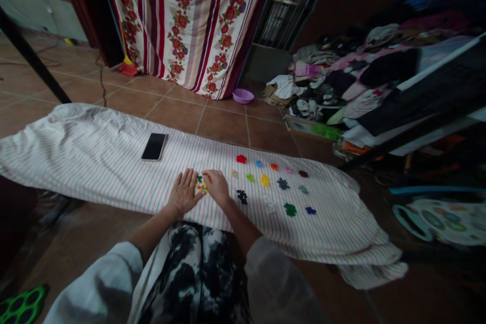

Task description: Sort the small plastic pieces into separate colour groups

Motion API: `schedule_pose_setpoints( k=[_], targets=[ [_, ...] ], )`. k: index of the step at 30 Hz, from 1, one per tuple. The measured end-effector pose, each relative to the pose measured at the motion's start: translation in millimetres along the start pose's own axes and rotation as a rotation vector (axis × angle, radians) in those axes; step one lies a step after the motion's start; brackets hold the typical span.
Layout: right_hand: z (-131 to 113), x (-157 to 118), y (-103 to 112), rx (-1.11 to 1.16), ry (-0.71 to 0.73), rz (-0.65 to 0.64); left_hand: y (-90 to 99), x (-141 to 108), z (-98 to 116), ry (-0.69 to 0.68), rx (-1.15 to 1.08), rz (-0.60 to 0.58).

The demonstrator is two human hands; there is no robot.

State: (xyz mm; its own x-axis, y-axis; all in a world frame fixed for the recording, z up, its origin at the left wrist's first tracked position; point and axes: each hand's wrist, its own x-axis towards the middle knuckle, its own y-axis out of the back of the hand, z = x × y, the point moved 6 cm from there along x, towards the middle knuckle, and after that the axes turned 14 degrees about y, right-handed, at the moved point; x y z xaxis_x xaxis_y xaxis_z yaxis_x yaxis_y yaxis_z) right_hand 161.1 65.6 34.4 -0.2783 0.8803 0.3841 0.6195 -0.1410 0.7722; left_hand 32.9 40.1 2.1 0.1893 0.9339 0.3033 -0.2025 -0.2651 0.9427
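My left hand (pixel 185 191) lies palm down on a striped cloth sheet (pixel 94 162), its fingertips at a small multicoloured cluster of plastic pieces (pixel 201 187). My right hand (pixel 216 186) curls over that cluster from the other side, which partly hides it. To the right, small colour-sorted pieces lie in separate heaps, among them a red heap (pixel 241 159), a yellow heap (pixel 265 179), a black heap (pixel 242 196) and a green heap (pixel 290 209).
A black smartphone (pixel 154 146) lies on the sheet to the left of my hands. Beyond the sheet are brown floor tiles (pixel 224 124), a purple basin (pixel 243 95) and a floral curtain (pixel 186 20). A heap of clothes (pixel 364 71) rises at the right.
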Motion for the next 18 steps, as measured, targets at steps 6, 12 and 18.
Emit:
schedule_pose_setpoints(
  k=[6, 12, 18],
  targets=[
    [15.2, -42.3, 21.4, 0.285, -0.145, 0.244, 2.2, 2.7, -0.7, -0.024, -0.032, -0.049],
    [32.5, -103.6, 65.9, 0.221, -0.297, 0.391, 7.6, 1.1, -4.3, -0.010, -0.120, -0.035],
    [70.2, -161.2, 127.9, 0.062, -0.376, 0.598, 11.8, 0.2, -6.7, 0.001, -0.227, -0.009]
  ],
)
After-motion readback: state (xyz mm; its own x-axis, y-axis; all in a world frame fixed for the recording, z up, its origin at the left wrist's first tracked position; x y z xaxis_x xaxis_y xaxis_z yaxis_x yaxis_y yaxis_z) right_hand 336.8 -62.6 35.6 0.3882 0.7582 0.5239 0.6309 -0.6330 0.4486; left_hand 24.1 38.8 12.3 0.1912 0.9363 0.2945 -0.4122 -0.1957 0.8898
